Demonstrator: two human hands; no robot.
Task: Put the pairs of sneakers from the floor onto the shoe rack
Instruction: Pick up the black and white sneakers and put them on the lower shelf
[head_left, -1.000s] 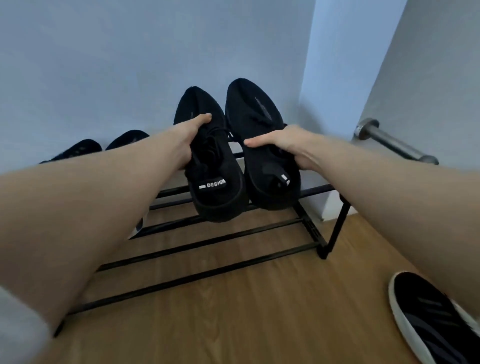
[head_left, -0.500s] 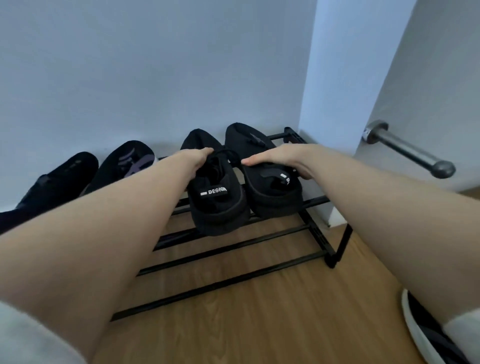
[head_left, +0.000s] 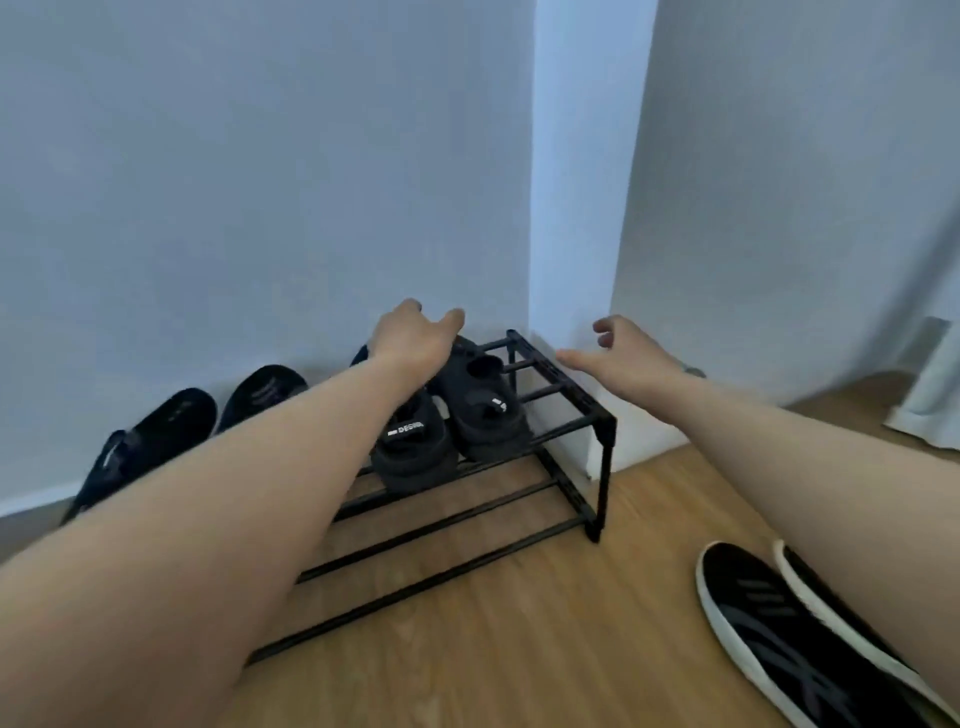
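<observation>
Now, black pair: two black sneakers (head_left: 452, 421) sit side by side on the top tier of the shoe rack (head_left: 571, 410), heels toward the camera, at its right end
Other shoes: a dark pair (head_left: 208, 415) lies further left beside the wall; whether it rests on the rack or on the floor, I cannot tell; a black sneaker with a white sole (head_left: 810, 649) lies on the floor at lower right, a second one beside it mostly hidden by the right forearm
Left hand (head_left: 415, 338): above the toe end of the placed pair, fingers loosely spread, holding nothing
Right hand (head_left: 623, 353): just right of the rack's corner, fingers spread wide, empty
Step in hand: letting go looks done; a clean finish likely means lifting both hands straight clear without nudging the pair, then reaching for the white-soled sneakers
Surface: thin black bars with gaps; soles should span at least two bars
Room: wooden floor (head_left: 519, 649); pale walls meeting at a corner behind the rack
</observation>
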